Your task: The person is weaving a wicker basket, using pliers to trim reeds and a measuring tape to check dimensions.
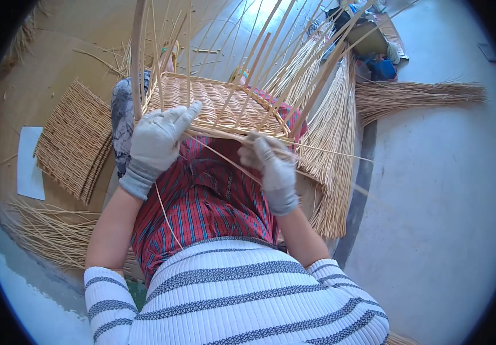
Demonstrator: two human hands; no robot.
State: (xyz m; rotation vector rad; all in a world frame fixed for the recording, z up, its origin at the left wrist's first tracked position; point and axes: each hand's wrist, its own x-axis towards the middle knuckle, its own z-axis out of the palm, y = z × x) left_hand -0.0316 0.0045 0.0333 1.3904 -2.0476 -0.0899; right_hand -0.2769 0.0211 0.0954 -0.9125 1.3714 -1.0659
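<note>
A half-woven wicker basket (pixel 219 100) rests on my lap, its woven base facing up and tall bare stakes (pixel 259 54) rising from its edge. My left hand (pixel 159 135), in a pale work glove, grips the near edge by the left corner, fingers pressed together over the weave. At the right part of the same edge, my gloved right hand (pixel 271 167) is closed on thin wicker strands (pixel 242 138) and slightly blurred. Loose strand ends trail right past this hand, and others hang over the red checked cloth (pixel 202 201) on my lap.
Several woven panels (pixel 75 141) lie stacked at the left beside a white sheet (pixel 30 164). Long bundles of wicker rods (pixel 331 155) stretch along my right, with another bundle (pixel 420 98) farther right. Loose rods (pixel 52 236) lie at the lower left. A blue container (pixel 382 70) stands far right.
</note>
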